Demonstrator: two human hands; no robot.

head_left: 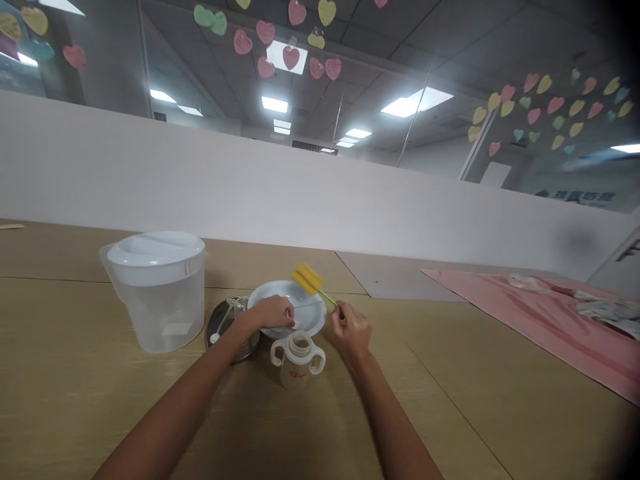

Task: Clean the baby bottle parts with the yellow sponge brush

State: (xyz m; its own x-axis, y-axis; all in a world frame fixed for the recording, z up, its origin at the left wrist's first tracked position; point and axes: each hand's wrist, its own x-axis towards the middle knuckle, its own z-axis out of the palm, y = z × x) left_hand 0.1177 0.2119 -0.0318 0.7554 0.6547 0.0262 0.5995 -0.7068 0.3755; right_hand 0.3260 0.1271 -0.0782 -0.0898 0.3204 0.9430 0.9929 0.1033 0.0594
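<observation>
My right hand (352, 328) is closed around the thin green handle of a bottle brush with a yellow sponge head (307, 279). The sponge is up above the right rim of a white bowl (320, 319). Over the left part of that bowl is my left hand (274, 312), its fingers curled together; whatever they may hold is hidden. In front of the bowl a baby bottle (297, 363) with two white side handles stands upright, its mouth uncovered. A metal bowl (214, 320), partly behind my left forearm, contains clear and white parts that look like a bottle top.
A large translucent pitcher (163, 293) with a white lid stands on the wooden table (450, 380), left of the bowls. To the right lies a pink cloth (540, 327) with crumpled plastic on it (529, 283). A low white wall (240, 187) borders the table's back.
</observation>
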